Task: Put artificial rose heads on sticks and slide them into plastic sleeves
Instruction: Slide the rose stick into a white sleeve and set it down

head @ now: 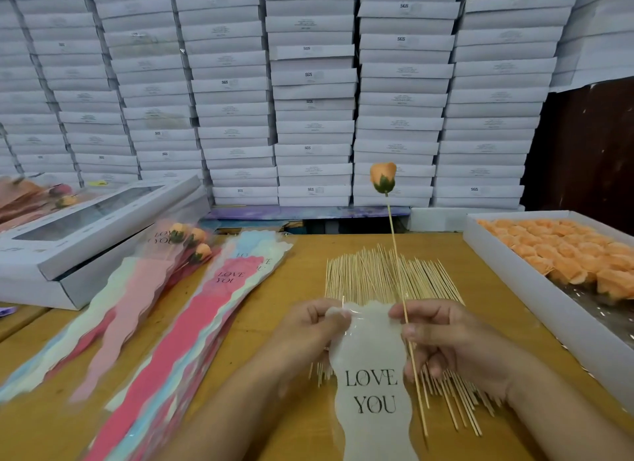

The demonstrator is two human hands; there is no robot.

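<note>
Head view, wooden table [295,289], items as recorded.

Item 1: white plastic sleeve [372,374], printed "LOVE YOU", held over the near middle of the table. Its upper left edge is pinched by the left hand [310,326], fingers curled onto the film. Its upper right edge is touched by the right hand [442,340].

Item 2: stick [399,275], thin and pale, gripped by the curled fingers of the right hand and held nearly upright, leaning slightly left at the top. Its lower end is seen just right of the sleeve, outside it.

Item 3: orange rose head [383,177] with green base, mounted on the top of the stick, raised well above the table.

Item 4: loose pile of sticks [370,271], spread flat on the table beneath and behind both hands.

Item 5: white tray [535,289] at the right edge, filled with orange rose heads [562,251].

Item 6: stack of empty sleeves [192,323] in pink, red, blue and white, fanned out at the left.

Item 7: finished sleeved roses [188,241], laid beyond that stack, against a windowed white box [85,227].

Item 8: wall of stacked white boxes [308,83], filling the background.
</note>
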